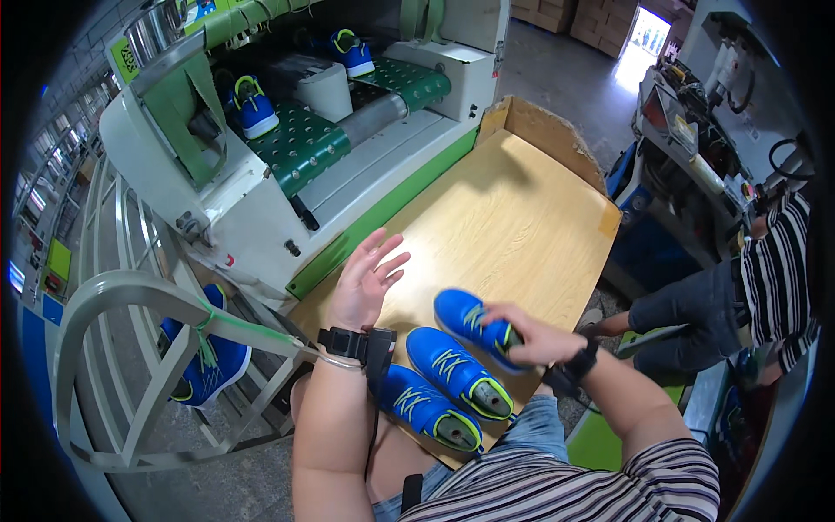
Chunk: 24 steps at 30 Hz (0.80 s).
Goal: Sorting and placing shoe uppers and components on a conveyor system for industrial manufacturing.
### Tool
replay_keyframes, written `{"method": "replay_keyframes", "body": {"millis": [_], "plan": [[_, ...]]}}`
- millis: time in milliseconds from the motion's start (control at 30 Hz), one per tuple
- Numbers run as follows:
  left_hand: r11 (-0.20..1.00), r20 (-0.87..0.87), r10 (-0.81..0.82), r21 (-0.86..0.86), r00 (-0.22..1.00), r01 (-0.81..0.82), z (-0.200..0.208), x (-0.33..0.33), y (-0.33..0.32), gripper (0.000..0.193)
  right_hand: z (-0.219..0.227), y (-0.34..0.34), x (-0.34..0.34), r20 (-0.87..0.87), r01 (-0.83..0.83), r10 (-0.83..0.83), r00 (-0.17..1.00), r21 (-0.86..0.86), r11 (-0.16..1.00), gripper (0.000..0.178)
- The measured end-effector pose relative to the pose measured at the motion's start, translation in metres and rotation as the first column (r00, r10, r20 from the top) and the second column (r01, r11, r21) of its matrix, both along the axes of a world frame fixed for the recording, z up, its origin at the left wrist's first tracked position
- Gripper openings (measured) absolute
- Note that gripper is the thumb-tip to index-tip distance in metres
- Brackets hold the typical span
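Observation:
Three blue sneakers with yellow-green laces and lining lie near the front edge of a wood-grain table. My right hand (544, 339) is closed around the heel end of the rightmost sneaker (458, 311), its toe pointing away from me. Beside it, to the left, sits the middle sneaker (439, 355), and next to that the left sneaker (409, 393), partly covered by a strap at my wrist. Grey forms show inside the openings of these two. My left hand (365, 278) is raised over the table's left side, fingers spread, holding nothing.
Beyond the wooden table (513, 222) stands a white machine (165, 148) with green perforated belts (304, 152) carrying a blue sneaker (255, 111) and another sneaker (352, 55). At left, a metal rack (130, 287) holds blue shoes (217, 365). A person in a striped shirt (774, 252) is at right.

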<state>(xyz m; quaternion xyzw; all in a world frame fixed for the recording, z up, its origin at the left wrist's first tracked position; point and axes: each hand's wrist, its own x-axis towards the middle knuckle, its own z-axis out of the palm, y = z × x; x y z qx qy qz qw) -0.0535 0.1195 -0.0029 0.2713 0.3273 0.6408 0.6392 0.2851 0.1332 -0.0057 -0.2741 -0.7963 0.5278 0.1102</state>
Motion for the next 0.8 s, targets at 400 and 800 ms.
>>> {"method": "replay_keyframes", "body": {"millis": [400, 800], "plan": [[0.999, -0.033, 0.0, 0.048, 0.999, 0.001, 0.003, 0.01, -0.016, 0.053, 0.014, -0.063, -0.014, 0.219, 0.416, -0.445, 0.868, 0.165, 0.894, 0.074], [0.997, -0.053, 0.008, 0.077, 0.999, -0.004, -0.002, 0.003, -0.019, 0.053, 0.0, -0.073, -0.02, 0.133, 0.524, -0.569, 0.812, 0.266, 0.809, 0.071]]}}
